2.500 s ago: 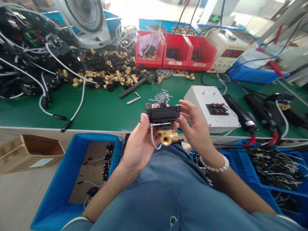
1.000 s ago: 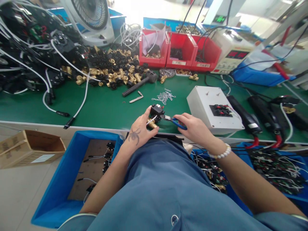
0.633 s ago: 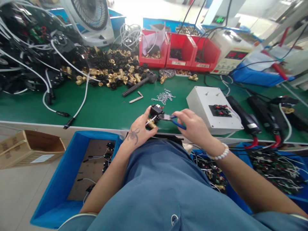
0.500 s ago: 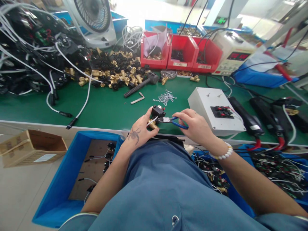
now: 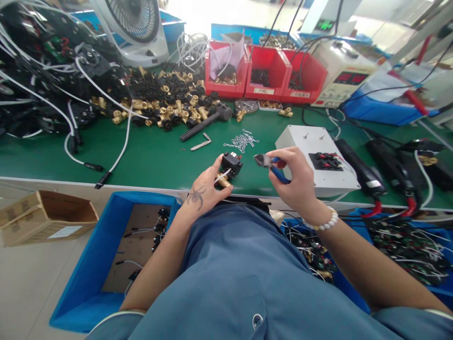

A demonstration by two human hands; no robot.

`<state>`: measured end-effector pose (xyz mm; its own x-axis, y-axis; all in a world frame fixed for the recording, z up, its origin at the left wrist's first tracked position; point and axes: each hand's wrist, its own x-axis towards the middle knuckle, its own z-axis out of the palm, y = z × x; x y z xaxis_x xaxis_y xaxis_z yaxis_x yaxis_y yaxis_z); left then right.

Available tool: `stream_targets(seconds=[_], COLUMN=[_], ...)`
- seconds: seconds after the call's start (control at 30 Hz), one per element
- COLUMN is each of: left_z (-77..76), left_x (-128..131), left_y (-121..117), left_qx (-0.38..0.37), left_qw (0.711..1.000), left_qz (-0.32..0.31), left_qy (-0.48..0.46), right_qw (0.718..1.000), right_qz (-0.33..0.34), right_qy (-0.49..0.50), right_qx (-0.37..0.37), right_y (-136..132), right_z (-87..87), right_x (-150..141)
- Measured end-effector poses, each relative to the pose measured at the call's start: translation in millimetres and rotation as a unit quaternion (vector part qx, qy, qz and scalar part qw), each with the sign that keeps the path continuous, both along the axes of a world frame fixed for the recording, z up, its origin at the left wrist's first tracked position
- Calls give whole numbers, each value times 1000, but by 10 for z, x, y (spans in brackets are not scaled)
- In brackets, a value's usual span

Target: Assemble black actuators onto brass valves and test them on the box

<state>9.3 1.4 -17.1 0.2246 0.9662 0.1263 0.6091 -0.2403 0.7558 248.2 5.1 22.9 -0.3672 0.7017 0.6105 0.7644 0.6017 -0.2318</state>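
Note:
At the table's front edge my left hand (image 5: 209, 186) is closed around a black valve assembly (image 5: 231, 165) with a brass fitting (image 5: 222, 179) below it and a white cable running out. My right hand (image 5: 295, 177) grips blue-handled cutting pliers (image 5: 271, 164). Their jaws point left, apart from the black assembly. Just beyond lies a small pile of metal clips (image 5: 242, 141). An L-shaped hex key (image 5: 201, 143) and a black mallet (image 5: 208, 121) rest farther left.
Brass fittings (image 5: 170, 111) heap at the back left, near a fan (image 5: 136, 28). Red bins (image 5: 264, 89) stand behind. A grey switch box (image 5: 318, 160) sits right of my right hand. Blue crates (image 5: 81, 278) and a cardboard box (image 5: 46, 217) stand below the table edge.
My right hand has drawn the pliers away from the assembly, rightward and up, and turned them. My left hand keeps its hold on the assembly in nearly the same spot.

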Motion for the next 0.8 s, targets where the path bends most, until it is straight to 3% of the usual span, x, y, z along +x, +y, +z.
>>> stream_targets(seconds=[0.1,0.23,0.47,0.67,0.8], left_z=[2,16,16,13,21], left_x=[0,8,8,13,8], left_y=[1,-1,-1,5,10], left_qx=[-4,-9,-9,-13,-17], left_qw=[1000,1000,1000,1000,1000], left_qz=[1,0,7,5,1], left_qy=[5,6,6,7,7], right_qw=[1000,994,998,992,996], right_qz=[-8,53,12,68,44], right_qy=[14,-78,47,-88,-40], right_qx=[19,-51,40,-60,-65], right_y=[-8,32,33,54,34], right_z=[-61,-133,139,-10,76], right_x=[-20,-29,-39,-38,-49])
